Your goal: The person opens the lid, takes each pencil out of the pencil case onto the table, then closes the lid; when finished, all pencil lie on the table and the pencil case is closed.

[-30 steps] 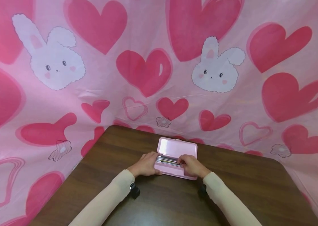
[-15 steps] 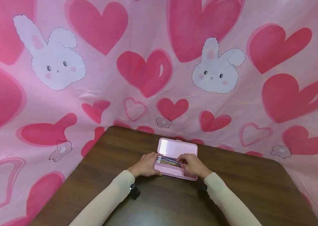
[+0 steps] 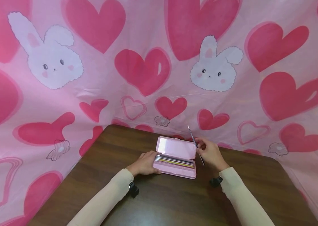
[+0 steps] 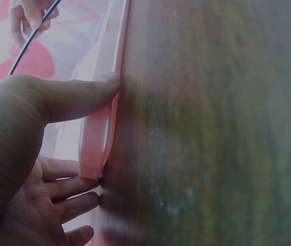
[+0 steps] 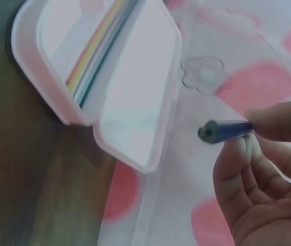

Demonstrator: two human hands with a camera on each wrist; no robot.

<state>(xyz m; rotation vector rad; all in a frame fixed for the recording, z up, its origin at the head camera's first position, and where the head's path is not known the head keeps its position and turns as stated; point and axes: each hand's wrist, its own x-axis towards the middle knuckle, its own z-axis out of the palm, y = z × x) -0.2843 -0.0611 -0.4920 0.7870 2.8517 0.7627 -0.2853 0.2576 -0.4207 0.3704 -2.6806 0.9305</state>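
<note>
Open pencil case [image 3: 176, 163] on table [image 3: 260, 188]; left hand [image 3: 145, 164] left of it, pencil [image 3: 195, 144] right

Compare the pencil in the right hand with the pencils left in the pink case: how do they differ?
The held pencil is lifted clear, pinched by the right hand, tilted steeply; the case pencils lie flat, side by side in the pencil case. The held one looks dark blue; those show several colours. All are slim.

Head view: we look forward and down from above, at a middling distance. Left wrist view: close along the table [image 4: 212, 128], facing the pencil case [image 4: 102, 128] edge. Right wrist view: close, facing the open case's lid. All three share the pencil case.
</note>
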